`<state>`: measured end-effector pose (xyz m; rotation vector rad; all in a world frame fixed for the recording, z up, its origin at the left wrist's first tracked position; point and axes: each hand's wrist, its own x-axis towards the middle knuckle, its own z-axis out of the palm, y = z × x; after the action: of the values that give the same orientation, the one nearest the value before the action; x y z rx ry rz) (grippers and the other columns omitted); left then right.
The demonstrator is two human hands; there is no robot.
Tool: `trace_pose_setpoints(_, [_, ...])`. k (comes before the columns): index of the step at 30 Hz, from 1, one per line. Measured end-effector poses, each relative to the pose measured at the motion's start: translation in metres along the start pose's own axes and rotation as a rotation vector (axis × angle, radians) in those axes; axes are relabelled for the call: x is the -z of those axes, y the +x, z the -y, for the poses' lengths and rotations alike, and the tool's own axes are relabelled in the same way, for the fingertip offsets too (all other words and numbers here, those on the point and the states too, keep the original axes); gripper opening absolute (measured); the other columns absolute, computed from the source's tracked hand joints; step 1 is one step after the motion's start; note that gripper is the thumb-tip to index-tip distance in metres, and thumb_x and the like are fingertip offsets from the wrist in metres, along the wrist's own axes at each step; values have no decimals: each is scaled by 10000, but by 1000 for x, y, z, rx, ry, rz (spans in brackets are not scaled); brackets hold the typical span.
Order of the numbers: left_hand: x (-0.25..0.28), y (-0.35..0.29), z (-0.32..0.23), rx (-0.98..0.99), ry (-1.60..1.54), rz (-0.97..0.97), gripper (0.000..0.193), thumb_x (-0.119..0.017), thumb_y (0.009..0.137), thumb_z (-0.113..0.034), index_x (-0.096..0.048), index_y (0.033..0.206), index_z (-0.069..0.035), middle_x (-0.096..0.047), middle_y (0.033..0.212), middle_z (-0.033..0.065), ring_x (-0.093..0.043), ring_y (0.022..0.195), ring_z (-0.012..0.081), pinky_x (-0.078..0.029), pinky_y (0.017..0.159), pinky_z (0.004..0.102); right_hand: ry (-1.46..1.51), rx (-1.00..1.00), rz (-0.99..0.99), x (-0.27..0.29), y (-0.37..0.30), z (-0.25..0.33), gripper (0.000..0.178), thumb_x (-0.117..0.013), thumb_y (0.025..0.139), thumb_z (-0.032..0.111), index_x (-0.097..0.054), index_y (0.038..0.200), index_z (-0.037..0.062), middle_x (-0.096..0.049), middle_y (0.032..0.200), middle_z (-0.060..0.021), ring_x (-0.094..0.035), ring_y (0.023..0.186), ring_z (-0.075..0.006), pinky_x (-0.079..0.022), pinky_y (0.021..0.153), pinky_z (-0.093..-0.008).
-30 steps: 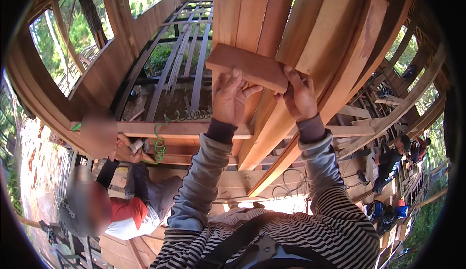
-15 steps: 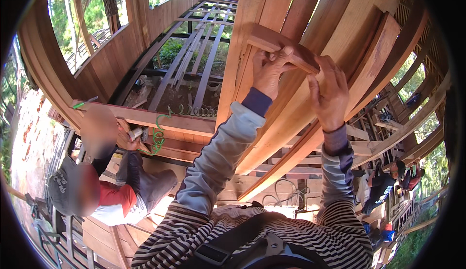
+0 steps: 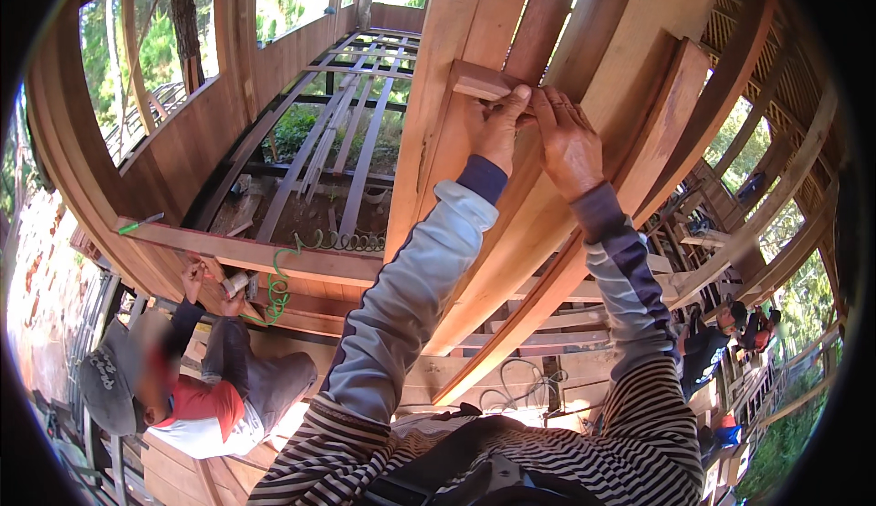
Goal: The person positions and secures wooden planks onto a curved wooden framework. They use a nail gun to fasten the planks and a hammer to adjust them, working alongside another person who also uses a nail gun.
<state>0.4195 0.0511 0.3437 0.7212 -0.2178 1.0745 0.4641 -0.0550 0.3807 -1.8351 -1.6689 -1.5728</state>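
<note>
A short reddish wooden block (image 3: 479, 80) lies across the upper part of several long wooden planks (image 3: 520, 260) that slope away in front of me. My left hand (image 3: 500, 130) grips it from below, thumb pressed up against its near side. My right hand (image 3: 569, 148) is close beside the left, its bent fingers wrapped over the right part of the block, which they hide. Whether the block touches the planks or is held just off them, I cannot tell.
To the left, a co-worker in a cap (image 3: 108, 374) sits holding a tool by a wooden beam (image 3: 246, 249). A green coiled hose (image 3: 276, 292) hangs there. Beyond is an open floor frame of metal bars (image 3: 351, 123). Other people (image 3: 707, 346) are at far right.
My right hand has moved left, closer to my left hand, and covers more of the block. The block sits less tilted. My view has shifted slightly, and the co-worker's arm is lower.
</note>
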Motion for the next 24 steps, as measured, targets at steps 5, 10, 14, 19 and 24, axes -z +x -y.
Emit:
trace_pose_setpoints(5, [11, 21, 12, 23, -129, -15, 305, -752, 787, -139, -542, 992, -57, -614, 900, 53, -633, 802, 177, -570, 659, 343, -41, 9, -19, -6, 6, -10, 385, -561, 785, 63, -524, 1167, 34, -590, 1152, -143, -578, 1080, -303, -424, 970, -421])
trace_pose_setpoints(10, [2, 24, 7, 36, -92, -72, 443, -774, 764, -121, -477, 1090, -75, -585, 943, 37, -621, 813, 179, -573, 618, 339, -16, -68, -89, 6, -17, -6, 423, -576, 771, 73, -525, 1188, 28, -571, 1171, -156, -552, 1105, -325, -369, 1017, -476])
trace_pose_setpoints(14, [5, 33, 12, -14, -58, -82, 492, -766, 781, -150, -454, 1135, -13, -577, 985, 77, -627, 841, 209, -609, 692, 392, 149, -169, -79, 8, -52, 11, 405, -599, 761, 76, -533, 1158, 28, -576, 1158, -154, -556, 1075, -330, -368, 986, -499])
trace_pose_setpoints(19, [7, 36, 17, 41, -22, -73, 455, -758, 789, -146, -459, 1091, 18, -566, 1008, 99, -619, 881, 215, -610, 761, 414, 496, -397, -64, -4, -75, 28, 322, -593, 784, 32, -556, 1104, 37, -642, 988, -156, -633, 880, -311, -508, 728, -417])
trace_pose_setpoints(24, [6, 35, 22, 35, 7, -123, 437, -764, 786, -159, -483, 1071, 14, -572, 977, 88, -620, 838, 209, -606, 762, 420, 848, -626, -134, -45, -73, 26, 195, -556, 872, 52, -574, 1052, -21, -654, 855, -178, -657, 688, -284, -521, 599, -331])
